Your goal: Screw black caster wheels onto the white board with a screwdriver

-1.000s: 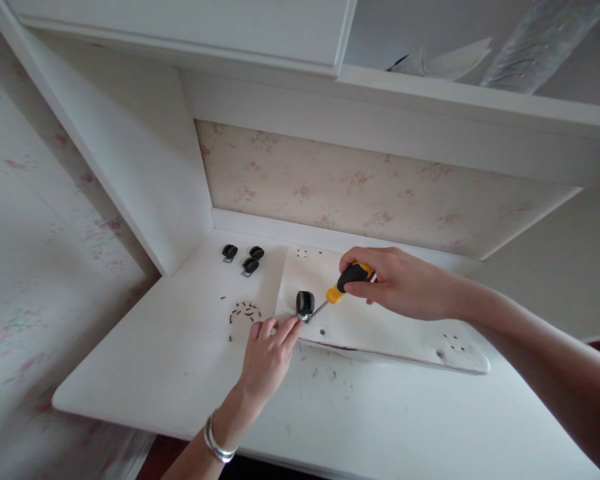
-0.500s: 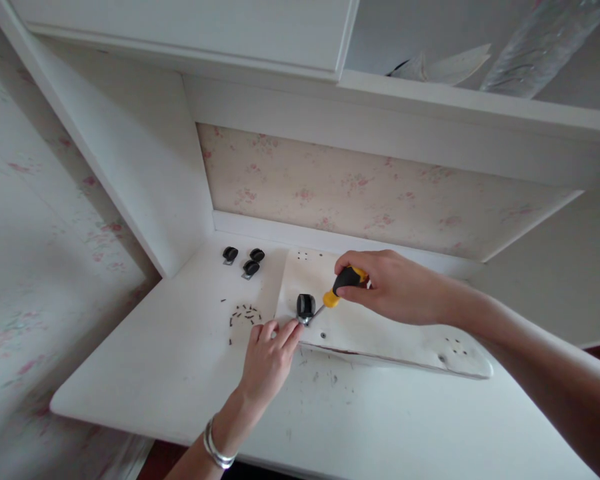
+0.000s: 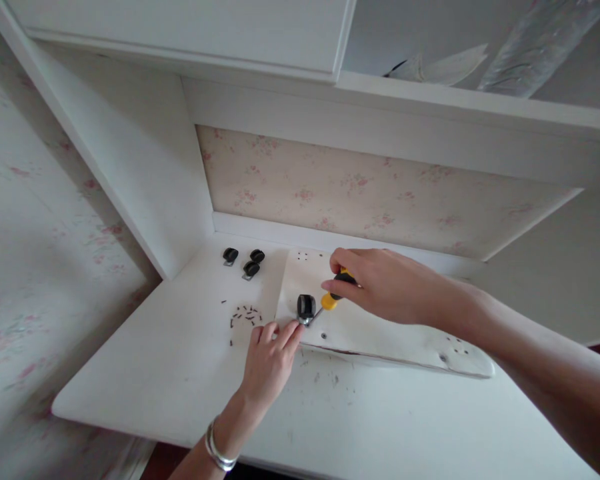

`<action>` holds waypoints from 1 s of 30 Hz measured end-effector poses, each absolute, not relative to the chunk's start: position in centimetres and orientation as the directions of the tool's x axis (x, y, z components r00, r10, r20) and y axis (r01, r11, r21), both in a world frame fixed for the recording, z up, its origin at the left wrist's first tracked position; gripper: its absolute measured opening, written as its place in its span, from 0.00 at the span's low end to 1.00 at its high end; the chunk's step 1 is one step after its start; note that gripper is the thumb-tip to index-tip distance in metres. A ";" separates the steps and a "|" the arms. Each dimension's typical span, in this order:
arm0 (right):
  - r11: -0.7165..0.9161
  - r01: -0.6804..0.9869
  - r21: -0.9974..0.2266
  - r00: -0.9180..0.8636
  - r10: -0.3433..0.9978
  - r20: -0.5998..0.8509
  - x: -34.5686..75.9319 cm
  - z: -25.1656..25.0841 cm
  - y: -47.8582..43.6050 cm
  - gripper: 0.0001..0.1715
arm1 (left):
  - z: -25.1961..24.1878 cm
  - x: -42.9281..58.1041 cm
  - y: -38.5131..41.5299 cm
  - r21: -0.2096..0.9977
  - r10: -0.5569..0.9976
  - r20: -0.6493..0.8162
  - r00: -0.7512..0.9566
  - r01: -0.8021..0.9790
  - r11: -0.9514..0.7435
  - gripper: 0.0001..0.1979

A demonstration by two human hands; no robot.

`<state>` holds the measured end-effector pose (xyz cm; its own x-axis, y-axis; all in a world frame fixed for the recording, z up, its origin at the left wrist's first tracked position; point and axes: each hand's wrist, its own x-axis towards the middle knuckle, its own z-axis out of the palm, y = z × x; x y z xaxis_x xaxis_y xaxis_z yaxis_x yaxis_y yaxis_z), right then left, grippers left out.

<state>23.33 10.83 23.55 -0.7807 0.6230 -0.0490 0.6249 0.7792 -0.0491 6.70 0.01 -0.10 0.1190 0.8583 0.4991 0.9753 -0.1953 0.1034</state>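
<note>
My right hand [image 3: 360, 277] is wrapped round the yellow and black handle of a screwdriver [image 3: 329, 301]. Its shaft slants down to the left, and the tip meets the base of a black caster wheel [image 3: 306, 307]. That caster stands upright at the left end of a long white board [image 3: 380, 337]. From the near side, my left hand [image 3: 270, 357] presses its fingertips against the caster's metal base and holds it there; a screw under the tip is too small to make out.
Three loose casters [image 3: 251, 268] lie on the white desk [image 3: 180, 373] at the back left. Several small dark screws [image 3: 247, 313] are scattered left of the board. An upper cabinet [image 3: 190, 33] overhangs the desk, with a side panel [image 3: 130, 147] on the left.
My right hand has shifted slightly left and turned round the screwdriver's handle, covering more of it. The caster and my left hand keep their places.
</note>
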 end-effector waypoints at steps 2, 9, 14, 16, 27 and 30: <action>0.784 0.619 -0.041 -0.785 0.620 0.003 23.3 23.1 11.1 0.21 | -0.1 6.7 0.0 0.108 0.856 0.503 0.118 0.974 -0.198 0.19; 0.787 0.591 -0.176 -0.806 0.587 -0.075 23.6 23.2 11.7 0.14 | -0.2 6.7 0.1 0.106 0.856 0.503 0.118 0.975 -0.196 0.18; 0.779 0.626 -0.027 -0.780 0.626 -0.024 23.5 23.2 11.4 0.25 | -0.1 6.8 0.0 0.106 0.859 0.500 0.109 0.977 -0.186 0.18; 0.806 0.580 -0.117 -0.814 0.579 -0.048 23.6 23.1 11.3 0.24 | -0.1 6.8 0.0 0.103 0.860 0.498 0.108 0.978 -0.182 0.18; 0.828 0.557 -0.064 -0.830 0.552 -0.080 23.7 23.8 11.3 0.19 | -0.1 6.8 0.1 0.079 0.866 0.487 0.111 0.982 -0.171 0.18; 0.817 0.576 0.038 -0.807 0.576 -0.130 23.6 24.1 11.1 0.19 | 0.0 6.9 0.0 0.073 0.877 0.468 0.106 0.985 -0.158 0.19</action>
